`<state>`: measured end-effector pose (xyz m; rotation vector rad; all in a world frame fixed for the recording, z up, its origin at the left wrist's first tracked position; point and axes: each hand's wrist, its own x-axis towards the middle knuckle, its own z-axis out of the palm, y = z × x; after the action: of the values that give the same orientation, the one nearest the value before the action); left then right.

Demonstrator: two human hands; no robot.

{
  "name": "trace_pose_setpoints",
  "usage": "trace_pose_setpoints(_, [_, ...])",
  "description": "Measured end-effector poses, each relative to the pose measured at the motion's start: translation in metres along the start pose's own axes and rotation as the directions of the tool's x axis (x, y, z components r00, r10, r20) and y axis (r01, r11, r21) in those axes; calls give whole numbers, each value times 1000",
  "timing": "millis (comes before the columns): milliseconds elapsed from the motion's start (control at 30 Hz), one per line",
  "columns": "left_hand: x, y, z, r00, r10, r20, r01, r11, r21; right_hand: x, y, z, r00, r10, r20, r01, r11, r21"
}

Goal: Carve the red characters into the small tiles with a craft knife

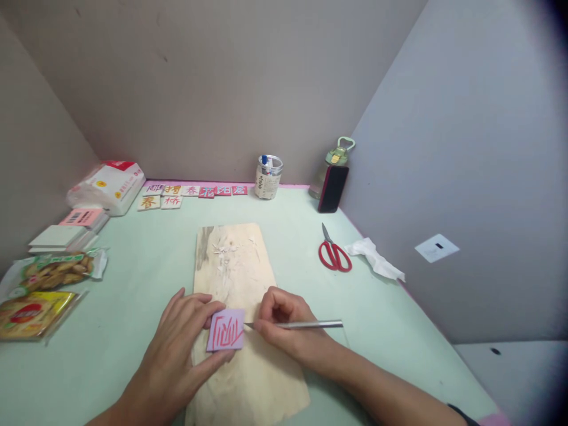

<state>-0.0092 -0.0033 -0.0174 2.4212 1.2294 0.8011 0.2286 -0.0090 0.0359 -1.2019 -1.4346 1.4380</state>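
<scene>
Left hand (177, 349) flat on wooden board (239, 266), fingers and thumb pinching pink square block (226, 330) at its edges; block flat near board's middle, red carved lines on top. Right hand (284, 325) closed around metal carving knife (297, 325), gripped like a pen, tip touching block's right edge. Pale shavings at board's far end. Red scissors (334, 254) and crumpled tissue (375, 255) to the right, well apart. Small lettered tiles (190, 192) along back wall, beside a jar (268, 176).
</scene>
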Motion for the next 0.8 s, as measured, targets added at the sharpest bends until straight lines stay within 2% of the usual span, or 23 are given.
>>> trace_pose_setpoints(267, [1,-1,2,1000,18,-6,-18,1000,0,-1,7,7,999,-22,-38,15,987,-160])
trace_pose_setpoints(533, [0,-1,2,1000,28,-2,-28,1000,11,-1,12,10,997,-16,-69,0,976,-218])
trace_pose_setpoints(800, [1,-2,2,998,68,-15,-68,997,31,-2,9,8,1000,17,17,-13,974,-228])
